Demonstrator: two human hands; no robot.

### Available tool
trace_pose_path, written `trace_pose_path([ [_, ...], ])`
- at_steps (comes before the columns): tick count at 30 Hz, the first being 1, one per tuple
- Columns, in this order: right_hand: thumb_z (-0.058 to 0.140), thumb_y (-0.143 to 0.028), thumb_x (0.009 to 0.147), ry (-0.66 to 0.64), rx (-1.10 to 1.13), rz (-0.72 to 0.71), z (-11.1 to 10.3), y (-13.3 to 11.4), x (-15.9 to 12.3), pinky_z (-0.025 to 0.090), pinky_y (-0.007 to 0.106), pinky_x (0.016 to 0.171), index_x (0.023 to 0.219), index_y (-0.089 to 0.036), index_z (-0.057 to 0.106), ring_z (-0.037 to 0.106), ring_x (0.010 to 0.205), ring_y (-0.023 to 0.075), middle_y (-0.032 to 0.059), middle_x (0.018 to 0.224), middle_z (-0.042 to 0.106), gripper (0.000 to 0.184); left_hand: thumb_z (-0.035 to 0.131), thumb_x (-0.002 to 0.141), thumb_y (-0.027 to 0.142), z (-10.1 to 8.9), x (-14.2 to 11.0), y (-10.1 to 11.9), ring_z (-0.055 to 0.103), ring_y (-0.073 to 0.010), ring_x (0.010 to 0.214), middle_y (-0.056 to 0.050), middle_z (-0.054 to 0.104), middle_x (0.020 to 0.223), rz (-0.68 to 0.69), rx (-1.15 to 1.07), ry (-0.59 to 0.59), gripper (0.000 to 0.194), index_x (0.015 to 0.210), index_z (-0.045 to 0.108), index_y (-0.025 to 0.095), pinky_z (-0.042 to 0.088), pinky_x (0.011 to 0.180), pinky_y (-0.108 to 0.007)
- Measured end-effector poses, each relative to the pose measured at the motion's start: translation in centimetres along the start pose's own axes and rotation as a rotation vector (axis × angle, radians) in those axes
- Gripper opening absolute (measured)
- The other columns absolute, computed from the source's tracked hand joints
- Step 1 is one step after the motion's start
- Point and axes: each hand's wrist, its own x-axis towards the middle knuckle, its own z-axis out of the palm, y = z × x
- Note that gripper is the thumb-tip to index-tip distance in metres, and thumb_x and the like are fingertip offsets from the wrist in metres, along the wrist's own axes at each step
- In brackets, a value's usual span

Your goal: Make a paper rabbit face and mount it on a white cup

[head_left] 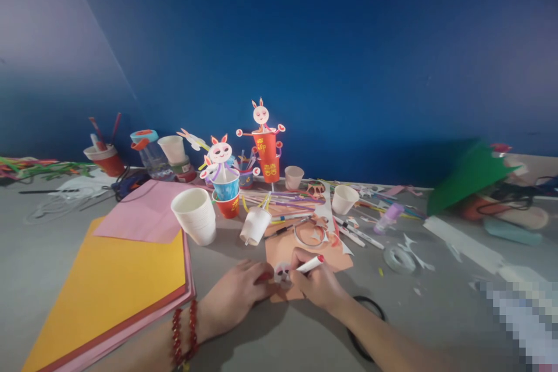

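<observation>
Right hand (320,285) pinches a red-capped marker (310,265) over the small white cutout (282,273), eyes already drawn, rest unclear; left hand (238,296), fingers together, steadies its left edge.

Your left hand (238,297) lies flat, red beads behind its fingers; your right hand (320,286) curls, fingertips (297,276) pinched close beside them.

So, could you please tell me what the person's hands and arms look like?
The left hand and right hand are ungloved, no sleeves showing. Two strands of round, red beads circle the left wrist; the right wrist looks bare.
</observation>
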Motion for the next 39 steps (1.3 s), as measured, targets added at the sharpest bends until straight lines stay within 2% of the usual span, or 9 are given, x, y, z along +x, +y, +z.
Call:
trace_pose_path([
  [5, 0.05, -0.017, 0.076, -0.005, -0.013, 0.001, -0.05, 0.13, 0.05, 0.028, 0.022, 0.051, 0.065, -0.022, 0.044, 0.039, 0.054, 0.0111, -0.0075, 0.056, 0.042, 0.014, 0.053, 0.095, 0.015, 0.16, -0.16, -0.1, 0.059, -0.0216, 0.091, -0.005, 0.063, 0.113, 0.006, -0.006, 0.029, 0.038, 0.128, 0.061, 0.033, 0.048, 0.082, -0.033],
  [17, 0.05, -0.015, 0.075, 0.009, -0.019, 0.006, -0.05, 0.2, 0.02, 0.027, 0.022, 0.05, 0.064, -0.022, 0.043, 0.038, 0.053, 0.0109, -0.0077, 0.056, 0.041, 0.015, 0.051, 0.096, 0.014, 0.15, -0.13, -0.09, 0.059, -0.0219, 0.09, -0.005, 0.063, 0.113, 0.002, -0.016, 0.004, 0.041, 0.131, 0.058, 0.034, 0.048, 0.081, -0.034],
  [24, 0.05, -0.015, 0.075, 0.003, -0.021, 0.006, -0.09, 0.08, 0.0, 0.026, 0.023, 0.05, 0.064, -0.022, 0.044, 0.038, 0.053, 0.0112, -0.0075, 0.055, 0.041, 0.015, 0.053, 0.094, 0.014, 0.2, -0.11, -0.08, 0.06, -0.0218, 0.091, -0.005, 0.063, 0.113, 0.013, -0.011, 0.028, 0.035, 0.123, 0.063, 0.03, 0.048, 0.082, -0.034],
  [33, 0.049, -0.016, 0.076, -0.006, -0.015, 0.01, -0.07, 0.09, -0.08, 0.025, 0.023, 0.05, 0.064, -0.023, 0.042, 0.037, 0.053, 0.0113, -0.0076, 0.055, 0.039, 0.015, 0.052, 0.095, 0.015, 0.06, -0.06, 0.0, 0.06, -0.0214, 0.09, -0.005, 0.064, 0.112, 0.012, -0.001, 0.031, 0.034, 0.124, 0.063, 0.031, 0.048, 0.081, -0.033],
  [39, 0.049, -0.016, 0.075, -0.009, -0.03, 0.011, -0.06, 0.04, -0.04, 0.026, 0.023, 0.051, 0.065, -0.022, 0.044, 0.039, 0.054, 0.0116, -0.0071, 0.056, 0.042, 0.013, 0.054, 0.095, 0.015, 0.09, -0.07, -0.07, 0.06, -0.0211, 0.091, -0.004, 0.064, 0.114, 0.004, 0.005, 0.028, 0.032, 0.122, 0.063, 0.031, 0.047, 0.081, -0.032],
])
